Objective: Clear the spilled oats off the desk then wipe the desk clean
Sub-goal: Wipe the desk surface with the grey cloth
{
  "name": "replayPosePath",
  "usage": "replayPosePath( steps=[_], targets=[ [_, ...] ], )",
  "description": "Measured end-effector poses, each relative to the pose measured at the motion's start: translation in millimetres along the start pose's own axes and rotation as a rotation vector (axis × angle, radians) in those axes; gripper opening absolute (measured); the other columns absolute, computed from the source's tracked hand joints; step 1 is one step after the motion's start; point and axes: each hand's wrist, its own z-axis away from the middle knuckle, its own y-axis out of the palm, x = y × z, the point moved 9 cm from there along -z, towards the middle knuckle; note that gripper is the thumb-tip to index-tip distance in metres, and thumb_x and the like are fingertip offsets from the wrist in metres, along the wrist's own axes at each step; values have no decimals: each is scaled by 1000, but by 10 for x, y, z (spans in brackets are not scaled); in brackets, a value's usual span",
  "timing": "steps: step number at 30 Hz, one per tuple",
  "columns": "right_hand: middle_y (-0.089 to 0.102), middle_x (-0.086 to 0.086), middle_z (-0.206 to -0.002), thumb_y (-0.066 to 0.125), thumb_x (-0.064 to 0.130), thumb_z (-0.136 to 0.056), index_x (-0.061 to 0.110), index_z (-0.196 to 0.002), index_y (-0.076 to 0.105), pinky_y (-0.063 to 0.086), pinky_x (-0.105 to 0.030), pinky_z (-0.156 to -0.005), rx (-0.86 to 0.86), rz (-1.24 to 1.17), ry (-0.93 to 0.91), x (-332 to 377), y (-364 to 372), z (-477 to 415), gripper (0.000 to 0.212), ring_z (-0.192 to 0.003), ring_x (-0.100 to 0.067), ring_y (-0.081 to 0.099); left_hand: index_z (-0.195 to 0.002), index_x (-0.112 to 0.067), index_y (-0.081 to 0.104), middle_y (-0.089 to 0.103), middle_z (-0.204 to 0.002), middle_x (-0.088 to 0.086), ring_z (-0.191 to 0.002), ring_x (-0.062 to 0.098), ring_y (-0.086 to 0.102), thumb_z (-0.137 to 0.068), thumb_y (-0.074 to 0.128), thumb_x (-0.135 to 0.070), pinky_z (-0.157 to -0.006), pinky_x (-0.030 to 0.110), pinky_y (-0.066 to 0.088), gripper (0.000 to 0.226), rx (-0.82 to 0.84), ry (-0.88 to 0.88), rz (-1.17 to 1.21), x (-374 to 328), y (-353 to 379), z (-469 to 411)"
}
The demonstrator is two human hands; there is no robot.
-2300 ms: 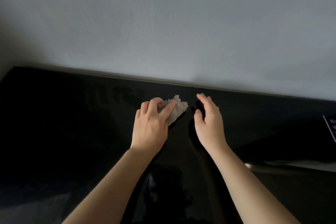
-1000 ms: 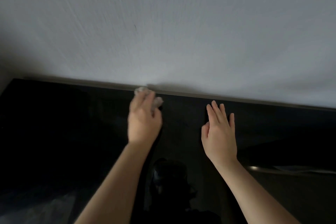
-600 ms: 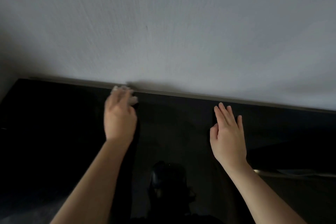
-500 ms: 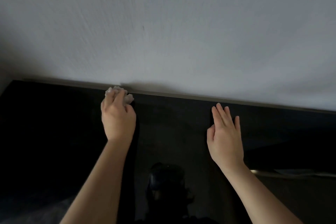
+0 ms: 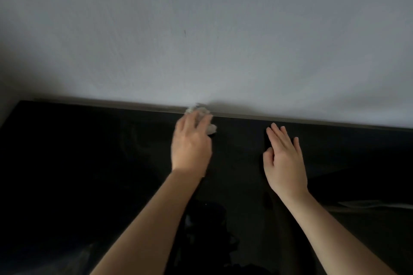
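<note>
Left hand (image 5: 191, 145) gripping tissue (image 5: 201, 110), at desk (image 5: 89, 152) edge — right hand (image 5: 285, 163) flat, fingers straight

Two hands are lying side by side on a desk, mid-frame, below a wall.

The desk (image 5: 78, 163) is filling the lower half of the frame, its far edge meeting the wall (image 5: 201, 29) above. The left hand (image 5: 192, 147) is sitting just left of centre, holding a wad (image 5: 201, 111) under its fingers at that far edge. The right hand (image 5: 283, 163) is lying palm-down right of centre, apart from the left and short of the edge.
</note>
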Motion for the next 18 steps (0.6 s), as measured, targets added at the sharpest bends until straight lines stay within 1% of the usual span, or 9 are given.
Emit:
replayPosePath(
  steps=[3, 5, 6, 7, 10, 12, 14, 16, 18],
  targets=[
    [38, -5, -152, 41, 13, -95, 10, -143, 43, 15, -42, -120, -4, 0, 12, -17, 16, -16, 49, -144, -17, 23, -125, -10, 61, 48, -137, 18, -127, 37, 42, -82, 55, 0, -106, 51, 38, 44, -105, -198, -56, 780, -320, -9],
    [37, -6, -153, 41, 13, -95, 9, -143, 43, 17, -46, -120, 1, 22, 12, 3, 34, -13, 48, -145, -19, 24, -128, -10, 58, 42, -144, 17, -134, 36, 36, -86, 53, -2, -112, 52, 30, 43, -124, -355, -16, 1105, -403, 38],
    [36, -7, -153, 40, 14, -96, 8, -144, 42, 18, -47, -120, 6, 37, 12, 14, 41, -11, 49, -145, -20, 24, -127, -10, 58, 42, -144, 15, -135, 33, 36, -86, 53, -3, -114, 52, 27, 42, -135, -378, 22, 1086, -380, 51],
    [35, -7, -154, 39, 16, -96, 8, -145, 40, 17, -47, -120, 15, 52, 12, 23, 46, -10, 49, -145, -21, 24, -125, -9, 60, 44, -143, 14, -134, 32, 38, -84, 55, -3, -113, 53, 29, 41, -141, -366, 54, 958, -339, 54],
    [34, -8, -154, 36, 18, -97, 7, -145, 39, 15, -46, -120, 20, 60, 1, 40, 39, -5, 50, -146, -22, 23, -117, -4, 65, 53, -134, 16, -125, 33, 48, -76, 60, 2, -102, 52, 43, 42, -129, -255, 189, 348, -88, 111],
    [34, -8, -154, 40, 13, -96, 6, -145, 39, 14, -46, -120, 19, 40, 0, 43, 22, -3, 49, -146, -22, 22, -121, -7, 63, 51, -137, 13, -128, 30, 46, -75, 60, 3, -103, 47, 44, 47, -59, -188, 256, -84, 82, 261],
    [33, -8, -155, 43, 8, -96, 6, -145, 38, 13, -45, -120, 29, 15, -1, 45, 13, 5, 50, -146, -22, 21, -128, -12, 59, 46, -142, 8, -134, 27, 40, -78, 58, 1, -110, 47, 37, 52, 39, -81, 262, -482, 204, 492],
    [33, -8, -154, 44, 4, -95, 6, -145, 39, 13, -44, -121, 27, -5, -2, 30, -1, 5, 50, -146, -21, 22, -131, -13, 57, 46, -142, 9, -137, 27, 36, -77, 57, 4, -116, 49, 24, 56, 91, 50, 230, -705, 218, 706],
    [35, -8, -154, 43, 4, -95, 7, -144, 41, 13, -43, -121, 21, -17, 0, 21, -9, -1, 49, -146, -21, 23, -130, -16, 59, 49, -141, 6, -137, 24, 37, -73, 57, 4, -117, 45, 18, 61, 76, 96, 176, -536, 66, 803]
  ],
)
